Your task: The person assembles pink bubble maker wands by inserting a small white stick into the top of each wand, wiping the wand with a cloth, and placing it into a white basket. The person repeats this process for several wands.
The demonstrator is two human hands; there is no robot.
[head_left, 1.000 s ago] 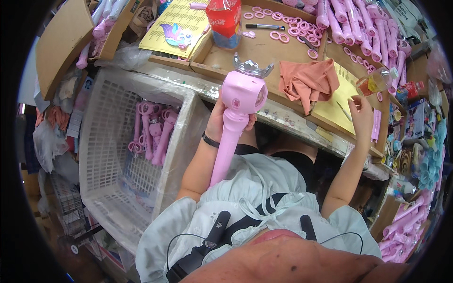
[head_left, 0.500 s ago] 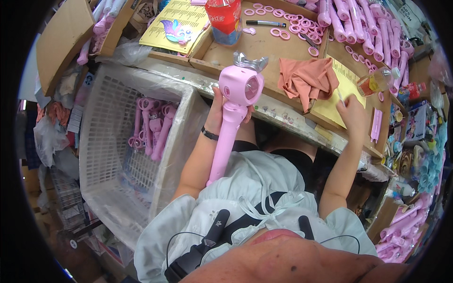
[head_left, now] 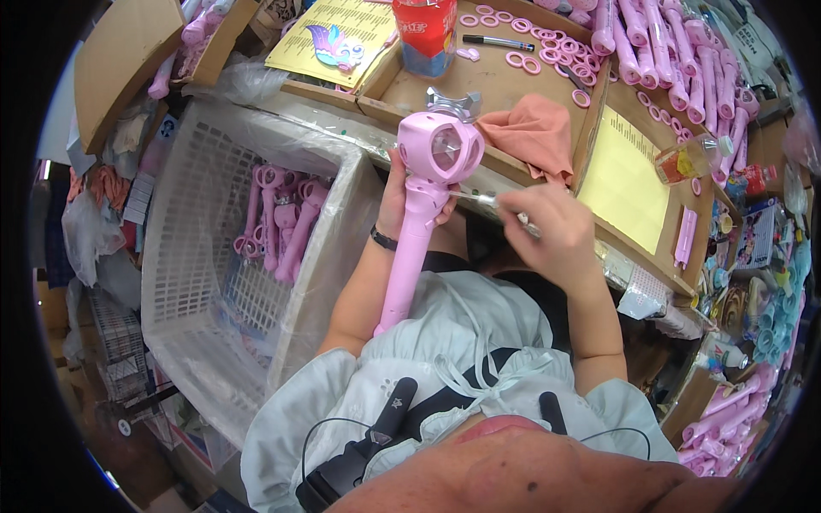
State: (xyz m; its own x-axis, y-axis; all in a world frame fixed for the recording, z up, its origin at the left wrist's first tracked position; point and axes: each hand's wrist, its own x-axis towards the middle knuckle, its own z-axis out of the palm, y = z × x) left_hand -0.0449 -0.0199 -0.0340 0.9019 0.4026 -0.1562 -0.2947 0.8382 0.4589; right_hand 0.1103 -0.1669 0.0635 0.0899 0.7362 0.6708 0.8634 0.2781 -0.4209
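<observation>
A pink toy wand (head_left: 409, 265) with a round openwork head and a silver crown stands tilted in front of me, its lower end at my shirt. My left hand (head_left: 392, 201) is closed around its neck from behind, some fingertips showing on the right side. My right hand (head_left: 554, 231) grips a thin pointed tool (head_left: 479, 199) with a slim metallic shaft; its exact kind is unclear. The tip meets or nearly meets the wand's neck just below the head. A crumpled salmon cloth (head_left: 532, 132) lies beyond my right hand, on the edge of the cardboard tray.
On my left stands a white plastic basket (head_left: 184, 256) holding several pink wands (head_left: 282, 218). The cardboard tray (head_left: 389, 98) has pink rings (head_left: 569, 56), a pen (head_left: 498, 42) and a red-labelled bottle (head_left: 425, 34). More wands (head_left: 684, 64) are piled far right, beyond a yellow sheet (head_left: 629, 184).
My right hand has come left from the yellow sheet to the wand's neck, bringing the thin tool. The cloth has shifted left and bunched differently. My left hand keeps its hold.
</observation>
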